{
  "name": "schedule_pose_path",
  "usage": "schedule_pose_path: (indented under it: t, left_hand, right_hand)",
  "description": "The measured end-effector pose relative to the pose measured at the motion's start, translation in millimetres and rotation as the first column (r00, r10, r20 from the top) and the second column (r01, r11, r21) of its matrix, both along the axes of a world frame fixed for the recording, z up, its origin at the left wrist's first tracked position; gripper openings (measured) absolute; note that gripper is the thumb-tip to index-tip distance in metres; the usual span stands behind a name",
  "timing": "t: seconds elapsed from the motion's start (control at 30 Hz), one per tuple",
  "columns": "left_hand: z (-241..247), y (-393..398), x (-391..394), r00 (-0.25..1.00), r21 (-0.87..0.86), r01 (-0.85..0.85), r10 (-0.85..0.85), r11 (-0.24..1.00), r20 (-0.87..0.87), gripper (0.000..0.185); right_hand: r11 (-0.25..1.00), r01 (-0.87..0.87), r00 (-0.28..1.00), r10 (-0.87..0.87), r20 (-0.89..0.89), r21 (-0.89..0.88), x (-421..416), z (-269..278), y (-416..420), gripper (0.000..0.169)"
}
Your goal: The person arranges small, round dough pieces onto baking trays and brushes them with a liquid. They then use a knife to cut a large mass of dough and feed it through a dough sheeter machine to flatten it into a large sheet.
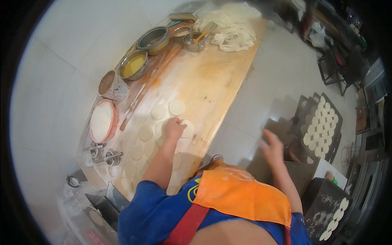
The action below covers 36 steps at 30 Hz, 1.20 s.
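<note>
My left hand (175,128) reaches over the floured wooden worktable (214,88). Its fingers pinch the near-left edge of a flat round dough disc (188,130). Partly under that hand lies a second dough disc (159,127). Two more, an upper dough disc (177,107) and its neighbour (158,112), rest just beyond, and several others spread toward my body. Out to the right, my right hand (272,147) hangs over the floor beside the table, holding nothing, its fingers apart and slightly blurred.
A long rolling pin (150,87) lies along the table's left side, near a flour bowl (102,121), metal cutters (112,157) and a bowl of yellow liquid (133,65). Dough (234,39) is heaped at the far end. Dark baking trays (335,134) hold discs at right.
</note>
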<state>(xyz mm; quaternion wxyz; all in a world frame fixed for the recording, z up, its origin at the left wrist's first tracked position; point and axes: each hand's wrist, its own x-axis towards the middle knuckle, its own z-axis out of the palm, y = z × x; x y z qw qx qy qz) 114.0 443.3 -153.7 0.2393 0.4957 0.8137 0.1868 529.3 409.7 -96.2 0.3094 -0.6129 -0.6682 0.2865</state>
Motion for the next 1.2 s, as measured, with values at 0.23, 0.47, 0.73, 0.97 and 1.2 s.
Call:
schedule_pose_path:
  t: [0.23,0.47,0.73,0.97,1.2]
  left_hand:
    - [44,21,65,0.77,0.22,0.305,-0.376,0.927,0.516,0.052]
    - [-128,91,-123,0.741,0.074,0.312,-0.194,0.947,-0.643,0.079]
    - [-34,75,-12,0.979,0.321,-0.041,-0.026,0.946,0.201,0.046]
    - [23,54,305,0.431,0.197,0.401,-0.375,0.894,0.821,0.036]
    - [119,-93,609,0.088,0.097,0.885,-0.367,0.456,0.926,0.041]
  right_hand:
    - [0.832,-0.226,0.868,-0.063,-0.492,-0.506,-114,-10,3,0.037]
    - [0.788,0.203,0.783,-0.487,-0.387,-0.582,43,-43,-71,0.023]
    - [0.381,0.899,0.027,-0.541,-0.84,-0.216,305,26,-206,0.031]
    - [-0.101,0.927,-0.358,-0.534,-0.766,-0.362,485,-54,-299,0.046]
    - [0.552,0.763,0.15,-0.657,-0.739,-0.336,421,23,-278,0.057]
